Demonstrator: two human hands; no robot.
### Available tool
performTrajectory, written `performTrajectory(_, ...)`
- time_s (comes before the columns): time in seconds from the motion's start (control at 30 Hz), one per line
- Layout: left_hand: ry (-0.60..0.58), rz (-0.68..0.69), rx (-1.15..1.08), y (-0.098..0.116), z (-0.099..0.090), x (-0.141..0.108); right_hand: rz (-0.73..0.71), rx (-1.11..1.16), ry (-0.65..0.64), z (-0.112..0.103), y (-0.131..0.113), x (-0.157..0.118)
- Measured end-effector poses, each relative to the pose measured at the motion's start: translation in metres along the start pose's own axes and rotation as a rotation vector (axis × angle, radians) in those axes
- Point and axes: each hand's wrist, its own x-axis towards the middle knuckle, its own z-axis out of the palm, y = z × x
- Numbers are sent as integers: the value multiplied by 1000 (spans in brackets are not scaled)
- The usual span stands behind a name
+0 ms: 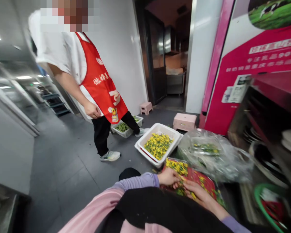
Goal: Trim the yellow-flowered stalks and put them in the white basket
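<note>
Both hands are close together over a red tray (208, 185) strewn with yellow flowers and green stems. My left hand (169, 177), in a lilac sleeve, has its fingers bent together around something too small to name. My right hand (196, 191) comes in from the right, its fingers pinched near the left fingertips, with bits of yellow flower beside them. A pile of yellow flowers (177, 166) lies at the tray's far left. Beyond it, a white plastic basket (176, 131) holds many yellow flowers with green stems.
A person in a red apron (97, 77) stands ahead at the left, beside a basket of green vegetables (122, 127). Clear plastic bags (215, 155) lie at the right, near a pink stool (184, 121), shelves and a green basin (258, 197).
</note>
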Motion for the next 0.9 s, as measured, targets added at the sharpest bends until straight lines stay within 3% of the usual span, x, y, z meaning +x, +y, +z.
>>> performTrajectory(0.13,-125,-14,-4,6,3,-12,69,62,-6,6,-13,-21)
performTrajectory(0.2,-111,-37,14,9,3,-12,104,111,8,6,-18,-27)
performTrajectory(0.27,-30,-48,230,9,0,-10,145,190,29,6,-22,-30)
performTrajectory(0.37,72,97,812,4,-6,-5,188,409,160,8,-34,-35)
performTrajectory(0.53,138,138,951,-5,-16,6,125,671,454,4,-56,-40)
performTrajectory(0.67,209,184,978,0,-21,18,127,628,566,-5,-57,-38)
performTrajectory(0.9,213,361,1149,21,-10,59,47,383,497,-7,-46,-28)
